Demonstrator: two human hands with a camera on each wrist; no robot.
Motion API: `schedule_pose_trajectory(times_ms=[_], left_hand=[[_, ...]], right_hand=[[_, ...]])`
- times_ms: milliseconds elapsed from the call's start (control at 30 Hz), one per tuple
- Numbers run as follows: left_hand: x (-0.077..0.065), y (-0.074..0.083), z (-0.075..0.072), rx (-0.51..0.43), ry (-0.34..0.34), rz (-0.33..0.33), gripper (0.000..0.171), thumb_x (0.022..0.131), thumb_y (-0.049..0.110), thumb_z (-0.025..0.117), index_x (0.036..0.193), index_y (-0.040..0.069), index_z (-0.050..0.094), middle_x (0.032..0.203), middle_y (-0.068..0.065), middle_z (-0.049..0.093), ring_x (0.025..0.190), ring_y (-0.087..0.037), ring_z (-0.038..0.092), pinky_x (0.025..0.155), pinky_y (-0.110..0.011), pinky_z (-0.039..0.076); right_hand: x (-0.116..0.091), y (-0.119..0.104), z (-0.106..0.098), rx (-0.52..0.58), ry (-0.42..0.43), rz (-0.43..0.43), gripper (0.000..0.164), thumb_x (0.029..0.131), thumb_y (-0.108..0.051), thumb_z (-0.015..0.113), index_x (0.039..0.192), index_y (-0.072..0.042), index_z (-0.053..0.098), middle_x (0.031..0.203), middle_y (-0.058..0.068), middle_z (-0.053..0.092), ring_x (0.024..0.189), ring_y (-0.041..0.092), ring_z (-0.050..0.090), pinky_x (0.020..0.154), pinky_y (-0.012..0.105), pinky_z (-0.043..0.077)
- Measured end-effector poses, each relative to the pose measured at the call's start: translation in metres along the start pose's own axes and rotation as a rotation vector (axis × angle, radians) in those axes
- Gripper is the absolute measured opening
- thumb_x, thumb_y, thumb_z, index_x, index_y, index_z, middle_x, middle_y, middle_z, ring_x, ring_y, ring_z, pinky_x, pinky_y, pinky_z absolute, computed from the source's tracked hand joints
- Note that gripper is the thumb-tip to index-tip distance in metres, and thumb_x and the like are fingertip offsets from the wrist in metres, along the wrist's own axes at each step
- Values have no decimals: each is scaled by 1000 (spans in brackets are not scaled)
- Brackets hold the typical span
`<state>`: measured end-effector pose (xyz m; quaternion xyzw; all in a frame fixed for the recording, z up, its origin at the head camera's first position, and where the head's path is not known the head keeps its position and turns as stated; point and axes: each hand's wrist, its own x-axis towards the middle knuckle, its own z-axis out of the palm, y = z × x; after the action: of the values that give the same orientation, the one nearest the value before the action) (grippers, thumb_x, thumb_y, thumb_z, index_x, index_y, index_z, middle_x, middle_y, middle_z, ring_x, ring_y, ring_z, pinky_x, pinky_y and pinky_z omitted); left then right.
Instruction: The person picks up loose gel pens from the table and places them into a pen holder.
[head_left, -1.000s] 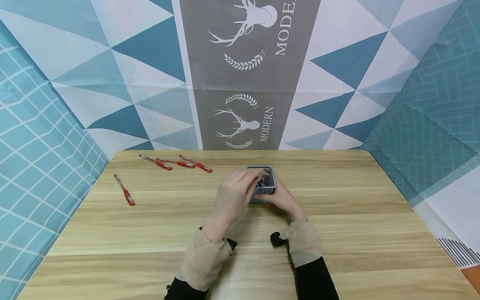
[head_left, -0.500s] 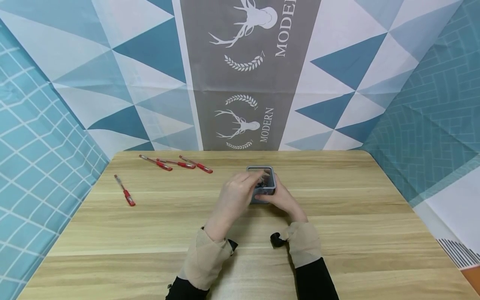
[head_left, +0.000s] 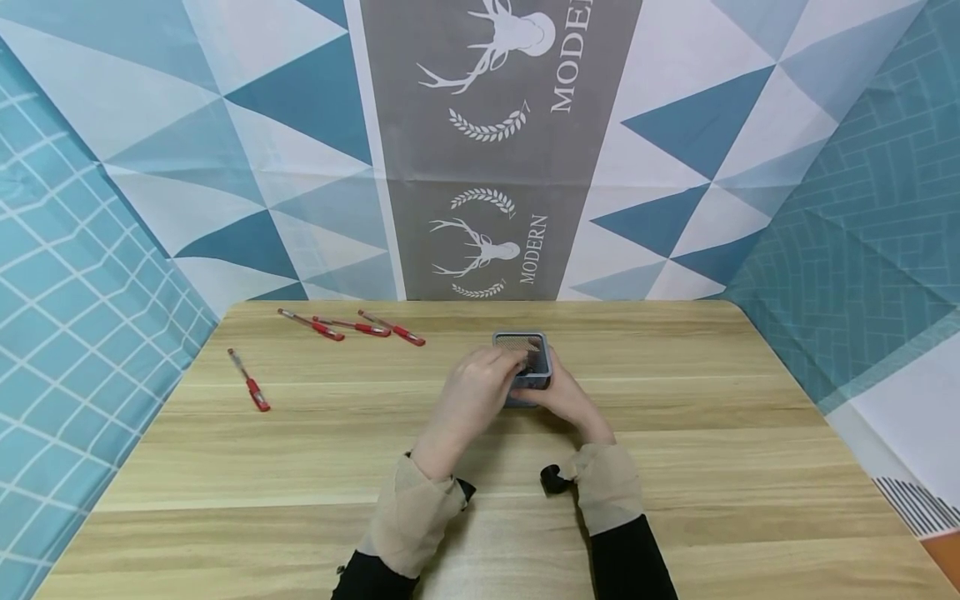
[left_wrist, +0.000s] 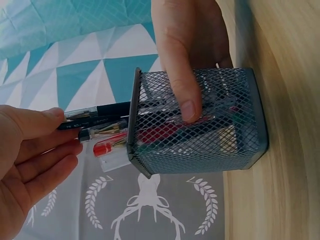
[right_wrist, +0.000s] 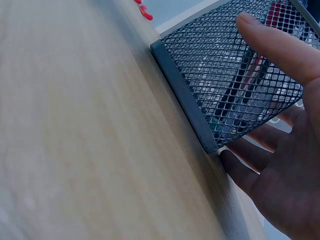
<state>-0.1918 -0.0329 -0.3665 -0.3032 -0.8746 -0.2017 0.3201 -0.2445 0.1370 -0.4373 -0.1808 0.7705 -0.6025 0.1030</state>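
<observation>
A dark metal mesh pen holder (left_wrist: 200, 157) stands upright on the wooden table. My right hand (head_left: 567, 402) grips it from the right side, the thumb lying across the mesh wall in the left wrist view. My left hand (head_left: 471, 390) is over the holder's mouth. Between its thumb and fingers it pinches the end of a black pen (left_wrist: 92, 121), whose other part is inside the holder. A red-capped pen (left_wrist: 104, 145) and other pens poke out beside it. More pens show dimly through the mesh in the right wrist view.
Several red pens lie at the back left of the wooden table (head_left: 712, 467): one pen (head_left: 249, 380) apart on the left, others such as this pen (head_left: 392, 327) nearer the back edge. Patterned cloth (head_left: 480, 150) hangs behind the table.
My left hand has shifted slightly to the right, its fingertips closer in at the holder's mouth. The right hand and the holder have stayed in place.
</observation>
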Motion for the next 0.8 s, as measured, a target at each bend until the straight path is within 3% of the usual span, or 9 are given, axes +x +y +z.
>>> schedule_pose_trajectory(times_ms=[267, 467, 633, 800], left_hand=[[-1, 0, 5, 9, -35, 4, 19, 82, 4, 63, 101, 5, 69, 89, -4, 68, 84, -17, 64, 79, -28, 52], [-2, -2, 8, 7, -39, -3, 19, 83, 2, 61, 100, 4, 69, 92, -5, 68, 85, -19, 64, 78, -29, 52], [-2, -2, 9, 12, -60, -7, 18, 84, 1, 60, 100, 4, 69, 93, -6, 68, 87, -18, 64, 80, -28, 52], [-3, -4, 12, 21, -81, -15, 20, 84, 2, 59, 103, 4, 68, 94, -5, 68, 88, -18, 63, 81, -28, 51]], right_hand=[[-4, -9, 0, -34, -6, 5, 88, 79, -12, 70, 144, -7, 12, 132, 21, 43, 116, 31, 50, 94, 41, 42], [-3, -9, 0, -27, -4, 4, 88, 79, -10, 70, 144, -7, 12, 138, 21, 37, 121, 33, 45, 98, 45, 39], [1, 1, -1, -3, 9, 3, 88, 77, -10, 71, 144, -9, 14, 143, 23, 27, 126, 36, 38, 101, 48, 36], [6, 18, -1, -36, 31, 4, 90, 75, -19, 74, 144, -16, 16, 137, 15, 40, 120, 28, 46, 98, 43, 40]])
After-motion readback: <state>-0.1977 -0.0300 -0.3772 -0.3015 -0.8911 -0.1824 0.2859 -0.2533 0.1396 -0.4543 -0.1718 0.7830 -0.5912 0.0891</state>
